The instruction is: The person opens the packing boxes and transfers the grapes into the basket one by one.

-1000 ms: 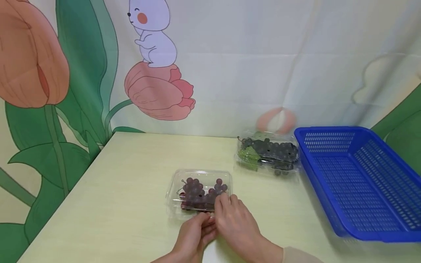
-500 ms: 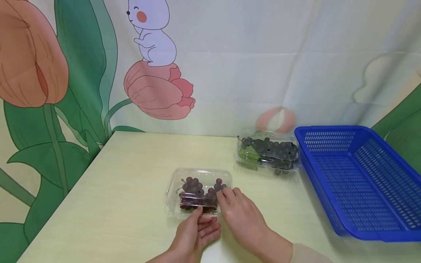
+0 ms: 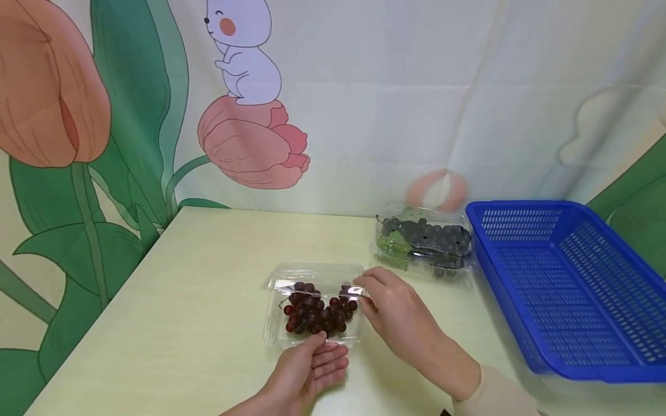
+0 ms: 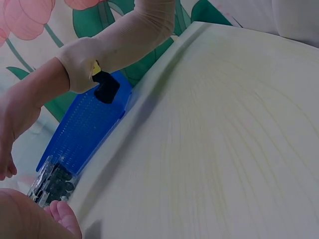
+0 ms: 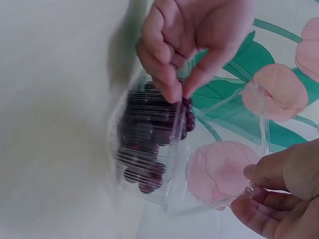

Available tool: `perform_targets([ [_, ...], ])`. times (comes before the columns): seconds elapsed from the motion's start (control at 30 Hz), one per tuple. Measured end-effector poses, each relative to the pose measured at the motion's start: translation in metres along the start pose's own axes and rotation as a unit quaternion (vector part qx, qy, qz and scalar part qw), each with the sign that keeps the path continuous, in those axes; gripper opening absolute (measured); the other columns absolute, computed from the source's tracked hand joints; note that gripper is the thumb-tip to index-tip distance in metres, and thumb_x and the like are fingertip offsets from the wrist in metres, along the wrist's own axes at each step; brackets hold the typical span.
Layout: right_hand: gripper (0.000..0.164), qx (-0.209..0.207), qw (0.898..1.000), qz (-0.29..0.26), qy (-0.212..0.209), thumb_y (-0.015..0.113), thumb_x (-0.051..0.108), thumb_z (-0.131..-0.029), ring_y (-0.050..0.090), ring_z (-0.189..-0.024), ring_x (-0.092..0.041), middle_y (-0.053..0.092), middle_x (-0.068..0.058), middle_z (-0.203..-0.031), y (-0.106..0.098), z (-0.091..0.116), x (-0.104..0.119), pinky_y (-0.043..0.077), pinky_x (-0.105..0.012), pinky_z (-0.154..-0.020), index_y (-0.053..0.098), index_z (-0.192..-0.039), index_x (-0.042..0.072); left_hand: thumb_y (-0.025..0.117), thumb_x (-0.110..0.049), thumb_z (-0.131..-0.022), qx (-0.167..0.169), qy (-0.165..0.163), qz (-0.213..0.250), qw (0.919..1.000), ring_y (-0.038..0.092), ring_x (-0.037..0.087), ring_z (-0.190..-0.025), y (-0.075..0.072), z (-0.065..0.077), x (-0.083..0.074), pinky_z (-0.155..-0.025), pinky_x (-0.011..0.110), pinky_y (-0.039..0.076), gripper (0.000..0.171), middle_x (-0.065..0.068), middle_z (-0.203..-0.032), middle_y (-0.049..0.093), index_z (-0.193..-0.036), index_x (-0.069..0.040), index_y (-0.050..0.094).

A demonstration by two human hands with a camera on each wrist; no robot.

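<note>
The lid (image 3: pixel 322 270) of the clear plastic box (image 3: pixel 271 330) is partly up, with the right hand (image 3: pixel 398 309) pinching its corner and the left hand (image 3: pixel 304 370) pinching the front edge of the box between thumb and finger, its other fingers spread loosely below. So the opening looks begun but not all done, and the bunch of red grapes (image 3: pixel 312 311) is still inside the box, on the table (image 3: pixel 198 300) in front of the person. The black grapes (image 3: pixel 434 236) are still in their own closed box, beside the blue plastic basket (image 3: pixel 502 326).
</note>
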State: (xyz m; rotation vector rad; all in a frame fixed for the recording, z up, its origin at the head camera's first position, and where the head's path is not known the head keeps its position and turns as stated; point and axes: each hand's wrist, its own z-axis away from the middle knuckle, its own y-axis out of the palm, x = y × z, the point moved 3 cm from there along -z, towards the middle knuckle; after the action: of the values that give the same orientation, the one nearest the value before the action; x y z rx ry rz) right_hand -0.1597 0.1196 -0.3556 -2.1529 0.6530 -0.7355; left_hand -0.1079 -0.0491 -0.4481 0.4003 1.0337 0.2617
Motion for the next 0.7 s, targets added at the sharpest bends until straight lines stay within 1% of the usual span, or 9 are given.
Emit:
perform_targets([
  [0.07,0.03,-0.005,1.0,-0.003,0.005,0.08,-0.009,-0.083,0.068,-0.092,-0.021,0.069,-0.011,-0.109,-0.001,-0.004,-0.001,0.06,-0.03,-0.078,0.072,-0.111,-0.003,0.042,-0.023,-0.111,0.0,-0.001,-0.005,1.0,0.071,0.023,-0.1,0.0,0.0,-0.001,-0.092,0.036,0.059,0.045,0.02,-0.116,0.07,-0.127,0.018,0.047],
  [0.13,0.03,-0.01,1.0,-0.003,0.009,0.079,-0.009,-0.085,0.069,-0.093,-0.023,0.069,-0.012,-0.111,-0.003,-0.008,-0.002,0.06,-0.032,-0.078,0.071,-0.113,-0.003,0.042,-0.023,-0.112,-0.001,-0.002,-0.009,1.0,0.071,0.022,-0.1,-0.001,0.001,-0.002,-0.091,0.036,0.059,0.044,0.018,-0.115,0.071,-0.127,0.018,0.048],
  [0.23,0.028,-0.016,1.0,-0.005,0.018,0.077,-0.009,-0.087,0.069,-0.091,-0.023,0.069,-0.012,-0.112,-0.004,-0.015,-0.004,0.06,-0.032,-0.076,0.071,-0.114,-0.002,0.042,-0.022,-0.112,-0.002,-0.006,-0.01,0.9999,0.072,0.022,-0.099,-0.002,0.001,-0.003,-0.091,0.035,0.059,0.043,0.018,-0.114,0.072,-0.127,0.017,0.048],
  [0.47,0.025,-0.021,0.999,-0.014,0.041,0.074,-0.006,-0.092,0.069,-0.099,-0.028,0.07,-0.015,-0.115,-0.006,-0.028,-0.012,0.06,-0.035,-0.079,0.072,-0.117,-0.003,0.043,-0.022,-0.112,0.0,-0.006,-0.003,1.0,0.072,0.019,-0.093,-0.002,0.003,-0.002,-0.087,0.033,0.06,0.041,0.014,-0.107,0.073,-0.125,0.017,0.05],
  [0.6,0.025,-0.019,0.997,-0.037,0.063,0.071,-0.005,-0.094,0.069,-0.09,-0.025,0.07,-0.016,-0.115,-0.006,-0.035,-0.016,0.059,-0.033,-0.073,0.071,-0.119,-0.003,0.043,-0.022,-0.111,0.005,-0.003,-0.003,1.0,0.072,0.019,-0.092,-0.001,0.004,-0.002,-0.087,0.033,0.06,0.04,0.014,-0.106,0.073,-0.123,0.016,0.051],
  [0.7,0.025,-0.018,0.994,-0.07,0.079,0.07,-0.003,-0.096,0.068,-0.083,-0.021,0.07,-0.016,-0.113,-0.005,-0.04,-0.021,0.058,-0.031,-0.067,0.071,-0.121,-0.003,0.043,-0.022,-0.112,0.006,-0.002,-0.006,1.0,0.072,0.02,-0.093,-0.002,0.004,-0.002,-0.087,0.035,0.06,0.04,0.015,-0.107,0.073,-0.123,0.016,0.05],
])
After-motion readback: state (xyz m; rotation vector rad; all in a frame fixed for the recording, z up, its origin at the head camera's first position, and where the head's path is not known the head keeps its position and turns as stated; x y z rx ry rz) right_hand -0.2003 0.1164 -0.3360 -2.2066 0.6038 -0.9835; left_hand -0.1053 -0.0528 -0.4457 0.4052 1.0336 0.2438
